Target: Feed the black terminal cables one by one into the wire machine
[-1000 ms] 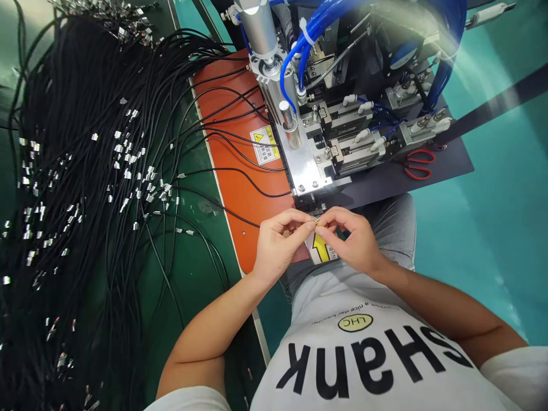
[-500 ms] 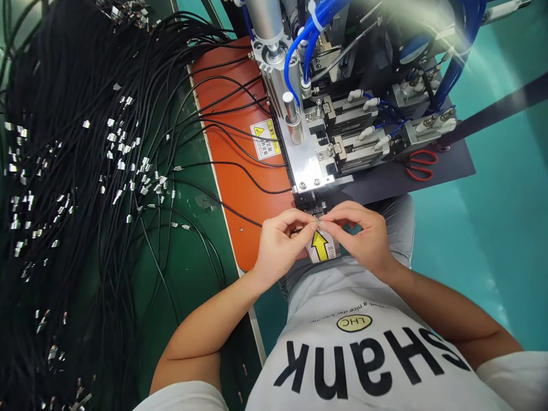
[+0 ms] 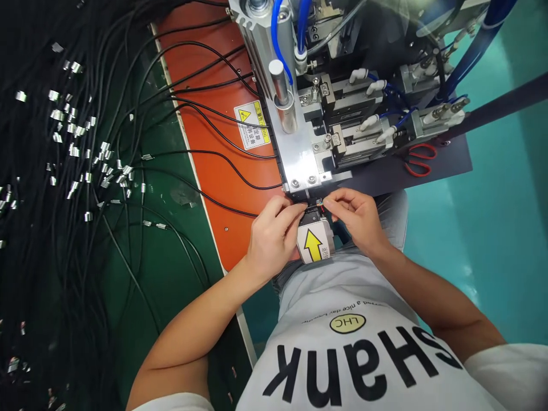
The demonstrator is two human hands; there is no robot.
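Observation:
My left hand (image 3: 276,237) pinches a black cable (image 3: 229,206) near its end, at the front of the metal machine (image 3: 299,151). The cable runs in from the left across the orange plate. Small coloured wires (image 3: 320,203) show at the cable's end, and the fingertips of my right hand (image 3: 357,220) are closed on them. Both hands are over a small black fixture (image 3: 314,216), just above a white label with a yellow arrow (image 3: 314,245). My fingers hide part of the cable end.
Several black cables lie over the orange plate (image 3: 235,245) into the machine. A large bundle of black cables (image 3: 81,240) with silver ends covers the green table at left. Red-handled scissors (image 3: 422,160) lie on the dark board at right. Blue air hoses (image 3: 475,63) hang above.
Both hands have moved slightly up to the black fixture with the cable end. My fingertips have drawn apart, exposing the coloured wires. The view has shifted, so the bundle appears farther left.

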